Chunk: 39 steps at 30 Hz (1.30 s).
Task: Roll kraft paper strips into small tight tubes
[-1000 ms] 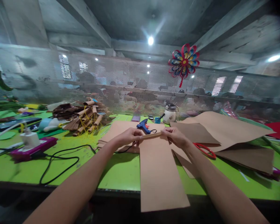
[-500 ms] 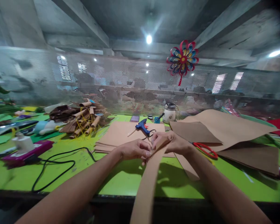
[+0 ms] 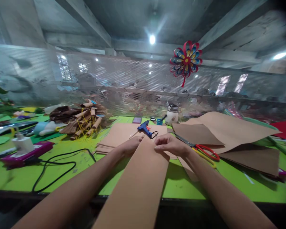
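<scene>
Head view: forearms [image 3: 83,179] converge, hands [image 3: 131,145] [image 3: 173,144] holding the far end of a paper strip [image 3: 139,184].

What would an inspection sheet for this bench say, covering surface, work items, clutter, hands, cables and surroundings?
Surface: green tabletop, partly covered by paper.
Work items: long brown paper strip between the hands; blue glue gun lying on a paper stack.
Clutter: bundle of paper rolls with yellow strings at left; scissors by the right forearm; large brown sheet at right.
Hands: right hand grips the strip's right edge; left hand at its left, fingertips partly hidden.
Cables: black cable loops near a purple power strip.
Surroundings: perforated screen behind; flower ornament above.
</scene>
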Tool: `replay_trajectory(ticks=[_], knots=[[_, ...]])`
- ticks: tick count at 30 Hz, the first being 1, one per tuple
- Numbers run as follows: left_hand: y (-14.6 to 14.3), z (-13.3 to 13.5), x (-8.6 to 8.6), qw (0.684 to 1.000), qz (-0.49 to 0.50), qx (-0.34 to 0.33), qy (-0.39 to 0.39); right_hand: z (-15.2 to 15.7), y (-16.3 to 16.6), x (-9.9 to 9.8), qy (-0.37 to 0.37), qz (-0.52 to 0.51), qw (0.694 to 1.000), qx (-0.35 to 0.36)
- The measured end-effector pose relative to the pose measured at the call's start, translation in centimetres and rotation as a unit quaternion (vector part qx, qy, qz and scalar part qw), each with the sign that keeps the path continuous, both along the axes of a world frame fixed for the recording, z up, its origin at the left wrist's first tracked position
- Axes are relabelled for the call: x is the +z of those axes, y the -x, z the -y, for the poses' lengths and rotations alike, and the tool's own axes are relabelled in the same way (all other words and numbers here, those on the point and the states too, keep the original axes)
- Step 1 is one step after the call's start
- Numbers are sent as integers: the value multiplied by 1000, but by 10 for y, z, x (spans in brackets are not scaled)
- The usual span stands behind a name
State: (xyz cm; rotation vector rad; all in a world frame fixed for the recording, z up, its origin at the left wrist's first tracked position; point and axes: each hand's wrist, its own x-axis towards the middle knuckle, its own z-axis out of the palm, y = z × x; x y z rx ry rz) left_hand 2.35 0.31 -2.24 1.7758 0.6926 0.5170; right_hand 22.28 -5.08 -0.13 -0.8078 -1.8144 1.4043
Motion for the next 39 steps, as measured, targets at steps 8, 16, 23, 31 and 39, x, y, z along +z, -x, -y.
replay_trajectory(ticks=[8, 16, 23, 31, 39], knots=[[0, 4, 7, 999, -41, -13, 34, -15, -7, -13, -37, 160, 986, -3], [-1, -3, -1, 978, -80, -63, -181, -18, -4, -18, -91, 191, 976, -55], [5, -18, -12, 976, -77, -25, -200, -20, -2, -22, -185, 229, 952, -79], [13, -12, 8, 978, -122, -63, -156, -13, 11, -25, -328, 255, 906, -83], [22, -10, 17, 993, -73, -80, -48, -5, 18, -18, -499, 333, 787, -147]])
